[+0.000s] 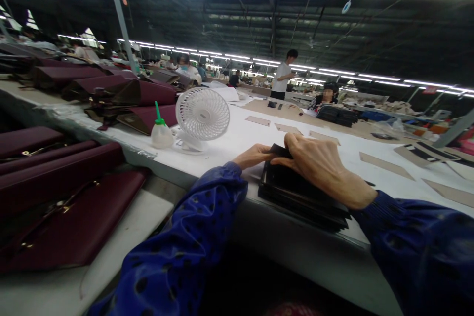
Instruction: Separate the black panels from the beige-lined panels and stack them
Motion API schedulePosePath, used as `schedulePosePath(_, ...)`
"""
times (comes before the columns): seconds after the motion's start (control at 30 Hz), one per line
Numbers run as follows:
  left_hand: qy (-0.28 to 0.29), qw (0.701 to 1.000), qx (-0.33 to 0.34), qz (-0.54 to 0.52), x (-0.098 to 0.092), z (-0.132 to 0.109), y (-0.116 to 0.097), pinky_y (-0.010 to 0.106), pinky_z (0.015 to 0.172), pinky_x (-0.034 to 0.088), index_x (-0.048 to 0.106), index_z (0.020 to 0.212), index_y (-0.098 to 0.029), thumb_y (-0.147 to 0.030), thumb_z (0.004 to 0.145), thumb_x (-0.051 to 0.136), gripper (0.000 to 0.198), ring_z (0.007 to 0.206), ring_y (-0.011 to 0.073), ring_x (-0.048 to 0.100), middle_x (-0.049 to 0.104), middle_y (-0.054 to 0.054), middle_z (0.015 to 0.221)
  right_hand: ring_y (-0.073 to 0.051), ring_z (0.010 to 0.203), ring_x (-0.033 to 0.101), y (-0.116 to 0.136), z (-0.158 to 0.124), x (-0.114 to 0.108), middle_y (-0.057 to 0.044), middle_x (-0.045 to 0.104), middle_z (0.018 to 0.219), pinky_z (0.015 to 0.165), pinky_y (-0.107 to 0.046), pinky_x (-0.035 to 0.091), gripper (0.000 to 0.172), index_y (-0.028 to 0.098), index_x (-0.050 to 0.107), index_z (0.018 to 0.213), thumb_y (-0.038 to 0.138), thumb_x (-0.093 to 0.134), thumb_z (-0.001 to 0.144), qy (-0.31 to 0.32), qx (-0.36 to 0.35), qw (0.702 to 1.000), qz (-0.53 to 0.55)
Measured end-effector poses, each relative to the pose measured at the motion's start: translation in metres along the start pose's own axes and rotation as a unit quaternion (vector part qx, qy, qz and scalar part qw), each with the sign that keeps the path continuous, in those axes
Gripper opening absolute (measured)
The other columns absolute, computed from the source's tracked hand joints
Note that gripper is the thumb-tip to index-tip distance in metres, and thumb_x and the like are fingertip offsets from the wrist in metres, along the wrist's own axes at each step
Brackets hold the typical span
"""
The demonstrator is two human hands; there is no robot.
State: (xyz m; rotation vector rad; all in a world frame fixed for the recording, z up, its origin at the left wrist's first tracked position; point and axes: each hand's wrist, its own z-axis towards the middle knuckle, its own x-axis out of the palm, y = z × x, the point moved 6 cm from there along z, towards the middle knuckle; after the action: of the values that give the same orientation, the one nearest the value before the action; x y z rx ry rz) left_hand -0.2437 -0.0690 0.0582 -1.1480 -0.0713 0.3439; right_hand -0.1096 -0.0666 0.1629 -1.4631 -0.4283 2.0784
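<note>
A stack of black leather-like panels (296,197) lies at the near edge of the white table. Above its far left corner, my left hand (255,156) pinches the edge of a black panel (279,150) that is lifted at that corner. My right hand (320,165) reaches over the stack from the right, its thumb and curled fingers closed on the same panel. Much of the panel is hidden beneath my right hand.
Left of my hands stand a white fan (203,114) and a bottle with a green nozzle (162,133). Maroon bags (85,217) fill the left side. Flat beige pieces (385,165) lie on the table (255,136). Other people work beyond.
</note>
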Motion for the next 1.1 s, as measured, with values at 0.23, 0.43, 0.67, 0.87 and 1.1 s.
schedulePosePath(0.23, 0.000, 1.000, -0.012, 0.005, 0.004, -0.003, -0.005, 0.028, 0.077, 0.042, 0.075, 0.090, -0.014, -0.049, 0.070, 0.071, 0.041, 0.078, 0.0161, 0.058, 0.068, 0.001, 0.078, -0.032, 0.074, 0.066, 0.002, 0.012, -0.002, -0.019, 0.067, 0.087, 0.050, -0.029, 0.031, 0.037, 0.012, 0.057, 0.100, 0.044, 0.037, 0.098, 0.037, -0.029, 0.999, -0.023)
schedulePosePath(0.43, -0.013, 1.000, -0.019, 0.005, 0.003, -0.003, -0.006, 0.030, 0.080, 0.042, 0.075, 0.085, -0.014, -0.047, 0.065, 0.074, 0.039, 0.081, 0.0176, 0.058, 0.067, 0.001, 0.076, -0.033, 0.071, 0.067, -0.002, 0.016, -0.002, -0.017, 0.067, 0.075, 0.051, -0.030, 0.032, 0.037, 0.011, 0.060, 0.099, 0.040, 0.036, 0.099, 0.053, -0.047, 0.997, -0.012)
schedulePosePath(0.67, -0.017, 0.999, -0.029, 0.007, 0.002, -0.002, -0.004, 0.030, 0.075, 0.042, 0.074, 0.079, -0.011, -0.050, 0.066, 0.073, 0.041, 0.073, 0.0161, 0.057, 0.066, 0.001, 0.071, -0.031, 0.072, 0.067, -0.013, 0.023, -0.003, -0.019, 0.069, 0.076, 0.057, -0.031, 0.040, 0.047, 0.009, 0.065, 0.101, 0.045, 0.034, 0.098, 0.003, 0.011, 0.999, 0.053)
schedulePosePath(0.87, -0.023, 1.000, -0.018, -0.001, 0.001, -0.002, -0.004, 0.031, 0.081, 0.042, 0.074, 0.086, -0.012, -0.051, 0.069, 0.071, 0.043, 0.081, 0.0175, 0.059, 0.069, 0.003, 0.079, -0.025, 0.071, 0.067, -0.042, 0.029, 0.007, -0.011, 0.069, 0.068, 0.061, -0.031, 0.043, 0.057, 0.017, 0.065, 0.070, 0.049, 0.028, 0.099, 0.019, 0.140, 0.960, 0.241)
schedulePosePath(1.1, -0.027, 0.999, -0.021, -0.003, 0.000, -0.001, -0.003, 0.032, 0.079, 0.041, 0.073, 0.084, -0.011, -0.052, 0.067, 0.071, 0.045, 0.080, 0.0177, 0.058, 0.068, 0.004, 0.080, -0.019, 0.062, 0.065, -0.041, 0.020, -0.009, -0.009, 0.068, 0.067, 0.063, -0.031, 0.046, 0.078, 0.014, 0.064, 0.091, 0.055, -0.002, 0.097, -0.091, 0.178, 0.891, 0.407)
